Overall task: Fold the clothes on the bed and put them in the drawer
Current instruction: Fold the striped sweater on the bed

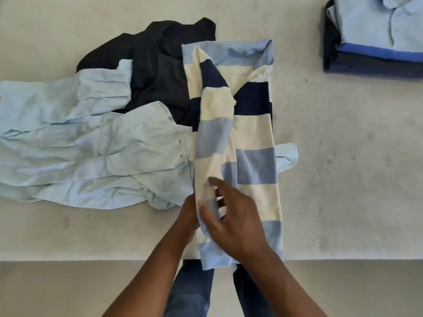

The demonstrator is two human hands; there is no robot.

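- Two unfolded garments are lying at the left of the bed (pixel 343 179): a crumpled light blue garment (pixel 87 143) and, behind it, a black garment (pixel 155 72). Both are touching the work piece.
- Left hand (pixel 189 217) is working at the left edge of the striped shirt (pixel 254 133), near the hem. Its fingers are disappearing under the fabric, so any pinch cannot be confirmed.
- Striped shirt is lying mid-bed, collar away from the person, already narrowed into a long strip. One sleeve is running down its length and the hem is overhanging the near bed edge.
- Right hand (pixel 235 223) is resting on the lower strip, fingers spread, gripping nothing.
- Judged step: squaring the strip before the hem-to-collar fold. Best results are coming from pinning the sleeve flat, evening the left edge, then lifting both hem corners together.
- Light blue flap (pixel 287 156) is showing at the shirt's right edge, seemingly from beneath, and is risking being dragged along.
- Folded stack (pixel 377 30) is sitting at the far right, well apart. No drawer is showing.
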